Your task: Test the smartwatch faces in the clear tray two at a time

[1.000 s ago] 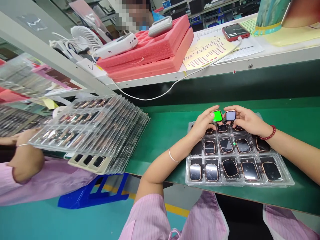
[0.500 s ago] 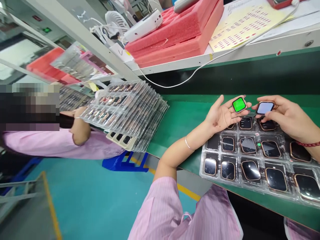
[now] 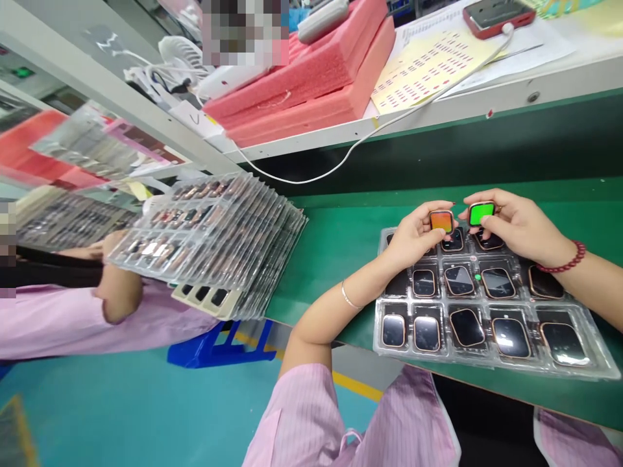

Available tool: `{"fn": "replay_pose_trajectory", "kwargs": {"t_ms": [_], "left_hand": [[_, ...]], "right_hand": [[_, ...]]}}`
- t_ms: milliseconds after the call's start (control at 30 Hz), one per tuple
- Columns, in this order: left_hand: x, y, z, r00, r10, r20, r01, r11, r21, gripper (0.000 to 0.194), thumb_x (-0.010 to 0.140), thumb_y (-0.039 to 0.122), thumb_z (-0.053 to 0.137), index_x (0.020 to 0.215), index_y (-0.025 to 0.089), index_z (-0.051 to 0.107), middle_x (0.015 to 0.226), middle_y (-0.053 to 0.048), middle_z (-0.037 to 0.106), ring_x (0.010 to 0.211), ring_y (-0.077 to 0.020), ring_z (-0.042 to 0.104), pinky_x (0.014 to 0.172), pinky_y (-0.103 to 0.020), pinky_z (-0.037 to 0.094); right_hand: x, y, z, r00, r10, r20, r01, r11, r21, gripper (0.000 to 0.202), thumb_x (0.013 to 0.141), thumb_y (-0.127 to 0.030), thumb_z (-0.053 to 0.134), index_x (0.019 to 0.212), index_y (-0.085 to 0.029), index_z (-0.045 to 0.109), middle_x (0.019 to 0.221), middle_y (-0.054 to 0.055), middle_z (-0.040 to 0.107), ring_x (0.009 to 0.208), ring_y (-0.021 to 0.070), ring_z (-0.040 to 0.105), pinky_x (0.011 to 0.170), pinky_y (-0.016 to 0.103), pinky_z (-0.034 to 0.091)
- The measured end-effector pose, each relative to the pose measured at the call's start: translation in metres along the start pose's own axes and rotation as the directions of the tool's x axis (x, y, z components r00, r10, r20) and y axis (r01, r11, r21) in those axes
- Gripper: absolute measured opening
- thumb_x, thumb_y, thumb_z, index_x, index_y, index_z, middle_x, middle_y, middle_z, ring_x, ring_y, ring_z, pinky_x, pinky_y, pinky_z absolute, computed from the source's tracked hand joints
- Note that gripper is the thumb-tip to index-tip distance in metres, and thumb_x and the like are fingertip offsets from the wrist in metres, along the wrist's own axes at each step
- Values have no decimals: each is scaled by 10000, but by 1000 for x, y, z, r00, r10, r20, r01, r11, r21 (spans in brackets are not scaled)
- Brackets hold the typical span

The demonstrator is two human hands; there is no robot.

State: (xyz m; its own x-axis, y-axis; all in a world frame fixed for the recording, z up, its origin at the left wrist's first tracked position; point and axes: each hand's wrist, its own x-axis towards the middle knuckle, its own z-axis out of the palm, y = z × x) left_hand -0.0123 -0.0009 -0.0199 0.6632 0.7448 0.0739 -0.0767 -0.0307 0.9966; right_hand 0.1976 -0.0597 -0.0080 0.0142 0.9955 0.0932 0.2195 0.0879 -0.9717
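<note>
My left hand (image 3: 413, 235) grips a smartwatch with an orange screen (image 3: 441, 222), the thumb lying on its face. Close beside it, my right hand (image 3: 518, 224) pinches a second smartwatch, whose screen glows green (image 3: 481, 214). Both watches are held up over the far edge of a clear plastic tray (image 3: 601, 353). Several dark-screened watches with gold-coloured rims sit in the tray's compartments, among them a tilted one (image 3: 467, 326) in the near row. My hands partly hide the far row.
A tall stack of clear trays (image 3: 233, 240) full of watches stands left on the green bench (image 3: 331, 259). Red foam blocks (image 3: 311, 97), printed yellow sheets (image 3: 423, 71) and a phone on a white cable (image 3: 496, 16) lie on the shelf. A co-worker's arm (image 3: 121, 285) is at left.
My left hand has turned over from palm-up with spread fingers to a thumb grip. Its watch's screen went from green to orange; the right one's from pale to green. The view has shifted right.
</note>
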Motion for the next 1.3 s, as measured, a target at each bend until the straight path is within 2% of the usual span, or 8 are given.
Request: {"fn": "replay_pose_trajectory", "kwargs": {"t_ms": [333, 500, 667, 933, 1100, 1300], "left_hand": [[1, -3, 0, 998, 46, -34, -46, 999, 15, 498, 792, 230, 713, 1263, 184, 556, 1091, -90, 707, 949, -178, 689, 852, -313, 551], [1, -2, 0, 997, 43, -61, -41, 999, 20, 542, 766, 227, 743, 1274, 185, 556, 1038, -71, 714, 921, -165, 684, 877, -314, 535], [2, 1, 0, 994, 12, -111, -12, 1000, 0, 568, 768, 268, 763, 1287, 167, 556, 971, -55, 713, 752, -116, 642, 788, -283, 537], [1, 4, 2, 993, 5, -116, -5, 1000, 7, 455, 765, 353, 795, 1142, 158, 629, 919, -65, 725, 754, -135, 657, 670, -250, 519], [1, 3, 1, 992, -42, -117, 43, 999, 5, 430, 768, 453, 781, 1050, 151, 661, 842, -48, 731, 587, -92, 600, 486, -199, 397], [0, 4, 2, 988, -67, -137, 68, 998, 4, 457, 792, 550, 729, 991, 142, 677, 796, -57, 741, 551, -103, 618, 463, -202, 366]], "right_hand": [[0, 7, 2, 997, 15, 71, -18, 999, 47, 346, 796, -226, 641, 1141, -218, 653, 982, 73, 758, 736, 198, 716, 532, 279, 558], [-1, 8, 2, 993, -42, 110, 39, 999, 37, 372, 779, -167, 613, 1146, -226, 636, 1049, 62, 741, 772, 187, 725, 559, 273, 564], [-1, 9, 3, 992, -12, 128, 11, 1000, 12, 402, 795, -155, 574, 1190, -220, 613, 1057, 64, 725, 806, 187, 728, 529, 249, 543], [-2, 7, 2, 992, -5, 128, 2, 1000, 20, 361, 805, -184, 587, 1158, -212, 657, 1000, 59, 735, 761, 189, 731, 554, 273, 566], [-2, 8, 1, 992, -7, 128, 2, 999, 44, 250, 847, -308, 630, 1067, -208, 694, 885, 45, 733, 683, 168, 682, 554, 281, 565], [-4, 7, 1, 990, 7, 142, -17, 997, 70, 239, 877, -427, 672, 938, -201, 717, 814, 41, 733, 625, 142, 637, 552, 262, 543]]}}
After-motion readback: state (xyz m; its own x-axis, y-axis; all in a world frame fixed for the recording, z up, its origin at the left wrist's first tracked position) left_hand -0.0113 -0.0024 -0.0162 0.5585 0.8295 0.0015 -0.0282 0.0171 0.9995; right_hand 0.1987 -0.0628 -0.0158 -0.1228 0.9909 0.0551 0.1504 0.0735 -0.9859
